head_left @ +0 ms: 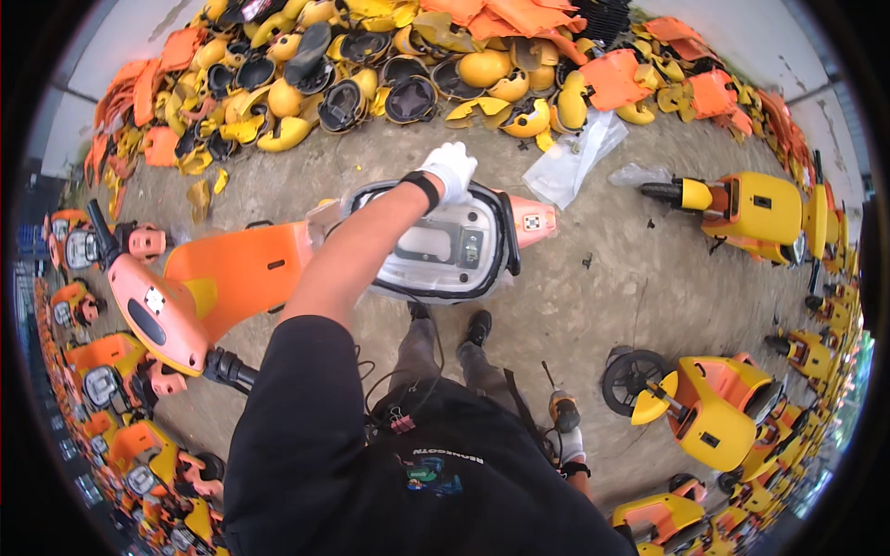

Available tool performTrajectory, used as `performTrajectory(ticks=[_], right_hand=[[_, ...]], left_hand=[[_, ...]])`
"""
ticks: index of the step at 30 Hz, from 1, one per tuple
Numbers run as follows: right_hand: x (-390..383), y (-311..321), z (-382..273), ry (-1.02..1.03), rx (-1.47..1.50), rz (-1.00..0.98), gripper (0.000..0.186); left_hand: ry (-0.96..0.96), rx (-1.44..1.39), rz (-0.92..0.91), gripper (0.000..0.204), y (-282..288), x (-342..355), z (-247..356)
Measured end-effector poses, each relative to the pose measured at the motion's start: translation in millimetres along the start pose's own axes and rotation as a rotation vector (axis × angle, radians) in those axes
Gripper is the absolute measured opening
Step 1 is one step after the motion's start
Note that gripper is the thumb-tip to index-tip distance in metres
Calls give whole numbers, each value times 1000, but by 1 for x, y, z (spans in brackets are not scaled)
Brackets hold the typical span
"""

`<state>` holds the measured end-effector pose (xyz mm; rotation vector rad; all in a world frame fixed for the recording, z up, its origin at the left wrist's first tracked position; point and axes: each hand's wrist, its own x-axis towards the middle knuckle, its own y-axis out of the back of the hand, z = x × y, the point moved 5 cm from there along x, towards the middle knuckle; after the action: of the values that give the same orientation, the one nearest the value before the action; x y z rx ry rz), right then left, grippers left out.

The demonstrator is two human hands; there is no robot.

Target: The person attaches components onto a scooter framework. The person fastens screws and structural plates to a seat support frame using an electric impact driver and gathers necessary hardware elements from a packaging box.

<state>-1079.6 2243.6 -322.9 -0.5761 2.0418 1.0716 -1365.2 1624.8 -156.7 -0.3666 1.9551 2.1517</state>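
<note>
My left hand [451, 170], in a white glove, reaches across to the far edge of an open grey under-seat compartment [394, 281] on an orange electric scooter [243, 271]. Its fingers are curled closed; what they hold, if anything, is hidden. A black rim seal edges the compartment, and a clear panel lies inside it. Low at my right side, my gloved right hand [572, 448] is closed around a cordless drill [564, 410], whose long bit points up and away from me. The scooter's handlebar end [153, 310] lies to my left, its pink-orange tail [530, 219] to the right.
A heap of yellow and orange body panels and helmets [408, 97] lies along the far wall. Clear plastic sheeting [577, 159] is on the concrete. Yellow scooters [756, 215] stand at right, orange ones [107, 357] at left. A dark cable [436, 343] hangs before me.
</note>
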Motion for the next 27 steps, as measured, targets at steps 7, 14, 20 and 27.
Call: performTrajectory(ticks=[7, 14, 20, 27], right_hand=[[-82, -14, -36, -85, 266, 31, 12], [-115, -19, -31, -72, 315, 137, 17], [-103, -8, -45, -72, 266, 142, 15], [-95, 15, -57, -4, 265, 165, 31]], left_hand=[[-76, 126, -405, 62, -58, 53, 20], [-57, 0, -368, 56, -63, 57, 14], [31, -12, -470, 71, -71, 48, 2], [-43, -188, -559, 58, -55, 42, 1]])
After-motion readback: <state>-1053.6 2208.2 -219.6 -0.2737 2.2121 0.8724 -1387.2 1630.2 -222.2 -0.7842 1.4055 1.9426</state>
